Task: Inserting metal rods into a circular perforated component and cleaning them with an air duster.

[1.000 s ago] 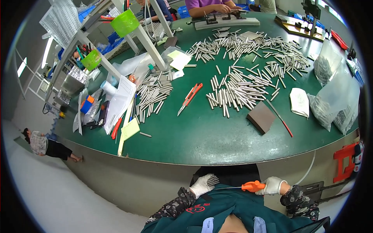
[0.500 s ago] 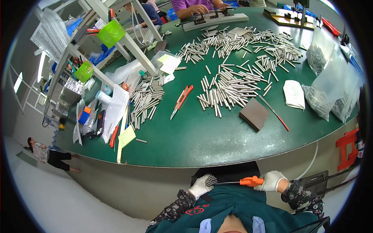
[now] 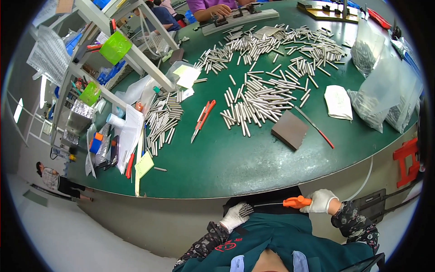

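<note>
Over my lap, off the near edge of the table, my gloved left hand (image 3: 234, 217) is closed around several short metal pins (image 3: 246, 210), whose ends stick out side by side. My gloved right hand (image 3: 320, 201) grips an orange air blow gun (image 3: 296, 202). The gun's long thin nozzle (image 3: 268, 205) points left, its tip close to the pins; whether it touches them I cannot tell. On the green table (image 3: 195, 177) lie a large heap of loose metal pins (image 3: 263, 102) and a smaller heap (image 3: 163, 118) at the left.
A brown block (image 3: 290, 130), a red-handled file (image 3: 315, 128), a red utility knife (image 3: 203, 121) and a folded white cloth (image 3: 338, 103) lie on the table. Plastic bags of pins (image 3: 371, 109) stand at right. Opposite, a person's hand (image 3: 221, 11) works at a metal rail (image 3: 242, 21).
My right hand and the blow gun have risen slightly and shifted a little right. My left hand stays put with the pins. The table scene has shifted left in view.
</note>
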Available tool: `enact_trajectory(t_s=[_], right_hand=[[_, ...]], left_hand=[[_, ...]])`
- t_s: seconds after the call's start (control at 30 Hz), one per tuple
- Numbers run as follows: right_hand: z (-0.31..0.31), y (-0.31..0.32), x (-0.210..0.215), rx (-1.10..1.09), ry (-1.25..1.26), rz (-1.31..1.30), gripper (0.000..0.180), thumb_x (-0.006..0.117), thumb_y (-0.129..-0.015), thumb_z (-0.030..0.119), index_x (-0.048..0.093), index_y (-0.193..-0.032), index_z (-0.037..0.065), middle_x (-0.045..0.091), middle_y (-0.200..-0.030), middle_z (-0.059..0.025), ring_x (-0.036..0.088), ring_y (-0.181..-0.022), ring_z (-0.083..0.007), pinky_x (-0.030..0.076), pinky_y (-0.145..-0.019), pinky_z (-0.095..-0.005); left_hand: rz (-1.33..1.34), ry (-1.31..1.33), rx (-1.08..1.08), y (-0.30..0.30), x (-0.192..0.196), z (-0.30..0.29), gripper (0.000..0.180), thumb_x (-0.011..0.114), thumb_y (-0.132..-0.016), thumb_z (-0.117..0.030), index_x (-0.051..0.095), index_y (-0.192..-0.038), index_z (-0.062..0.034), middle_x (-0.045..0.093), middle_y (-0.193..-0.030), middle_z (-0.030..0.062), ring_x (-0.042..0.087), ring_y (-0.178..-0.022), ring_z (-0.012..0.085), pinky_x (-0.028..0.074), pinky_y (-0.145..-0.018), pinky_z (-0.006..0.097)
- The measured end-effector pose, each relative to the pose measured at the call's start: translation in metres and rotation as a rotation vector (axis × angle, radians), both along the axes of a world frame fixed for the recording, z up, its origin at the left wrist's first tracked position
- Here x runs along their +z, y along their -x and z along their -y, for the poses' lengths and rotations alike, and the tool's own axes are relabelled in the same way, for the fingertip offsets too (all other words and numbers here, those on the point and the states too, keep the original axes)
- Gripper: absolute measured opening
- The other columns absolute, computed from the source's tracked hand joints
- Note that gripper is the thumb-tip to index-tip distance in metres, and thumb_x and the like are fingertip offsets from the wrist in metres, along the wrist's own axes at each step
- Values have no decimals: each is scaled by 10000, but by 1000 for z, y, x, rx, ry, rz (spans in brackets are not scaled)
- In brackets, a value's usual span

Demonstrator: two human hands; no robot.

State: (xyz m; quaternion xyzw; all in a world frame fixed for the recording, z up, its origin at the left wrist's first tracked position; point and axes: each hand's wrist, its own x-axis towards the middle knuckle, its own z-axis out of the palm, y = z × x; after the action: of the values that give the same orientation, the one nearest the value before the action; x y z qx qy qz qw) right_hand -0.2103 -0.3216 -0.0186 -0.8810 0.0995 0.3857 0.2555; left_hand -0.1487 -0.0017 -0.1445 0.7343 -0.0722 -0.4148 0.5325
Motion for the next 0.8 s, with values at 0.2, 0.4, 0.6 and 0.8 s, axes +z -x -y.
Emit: enact_trajectory(t_s=[0.2, 0.4, 0.6, 0.8], right_hand=[[23, -12, 74, -194, -546, -19, 390, 684, -695, 306, 607, -981, 52, 630, -720, -52, 569, -648, -108, 459, -615, -240], [74, -44, 110, -588, -677, 632, 439, 627, -732, 180, 495, -1097, -24, 584, -771, -59, 536, -672, -63, 442, -564, -197], [142, -115, 47, -733, 127, 925, 396, 506, -783, 147, 453, -1144, -8, 601, -833, -154, 588, -740, -232, 462, -641, -315], [110, -131, 54, -505, 587, 1000, 289, 463, -803, 163, 514, -1066, 55, 550, -1020, -187, 537, -942, -328, 429, -788, -391]], left_hand=[[102, 38, 91, 1, -6, -13, 479, 636, -653, 25, 448, -1093, 33, 581, -960, 80, 570, -907, 145, 458, -809, 257], [51, 89, 65, -2, -4, -10, 434, 597, -664, 71, 447, -1066, 12, 580, -937, 54, 569, -880, 133, 457, -800, 251], [8, 158, 72, 0, 6, -2, 423, 576, -676, 97, 426, -1063, 15, 558, -981, 79, 559, -929, 157, 448, -831, 272], [-30, 194, 171, 6, 8, -9, 470, 585, -674, 111, 407, -1097, 11, 544, -1005, 77, 551, -941, 159, 443, -841, 283]])
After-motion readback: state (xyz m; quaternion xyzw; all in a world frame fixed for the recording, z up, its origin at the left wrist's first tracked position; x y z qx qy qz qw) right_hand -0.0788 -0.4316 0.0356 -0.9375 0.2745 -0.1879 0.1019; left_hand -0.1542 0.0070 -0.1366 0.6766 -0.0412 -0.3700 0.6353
